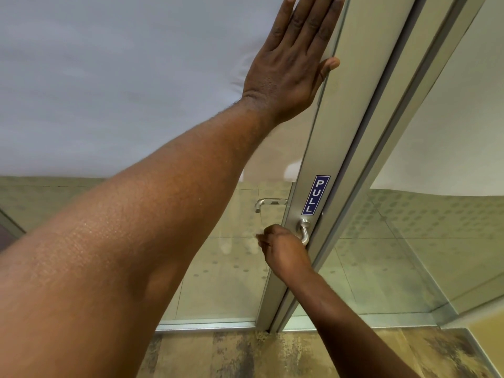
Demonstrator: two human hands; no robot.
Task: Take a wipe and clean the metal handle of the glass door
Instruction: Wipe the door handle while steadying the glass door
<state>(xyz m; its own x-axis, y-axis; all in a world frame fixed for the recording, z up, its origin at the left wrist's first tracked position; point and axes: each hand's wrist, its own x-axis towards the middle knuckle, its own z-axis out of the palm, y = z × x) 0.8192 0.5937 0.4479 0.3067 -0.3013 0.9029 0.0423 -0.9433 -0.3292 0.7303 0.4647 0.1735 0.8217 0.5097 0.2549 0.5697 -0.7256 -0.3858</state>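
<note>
The glass door has a frosted upper panel and a metal stile [351, 110] carrying a blue PULL sticker [315, 195]. Just below the sticker sits the metal handle [305, 232], whose base and bend are visible. My right hand [285, 251] is closed in a fist over the handle's lever, which hides it. A faint pale scrap [257, 236] shows at the fingers; I cannot tell whether it is a wipe. My left hand [293, 55] lies flat and spread high on the door, palm against the glass, thumb on the stile's edge.
A second handle [268, 203] on the far side shows through the clear lower glass. A fixed glass panel [436, 241] with a dotted pattern stands to the right of the door frame. Mottled brown flooring [245, 356] runs along the bottom.
</note>
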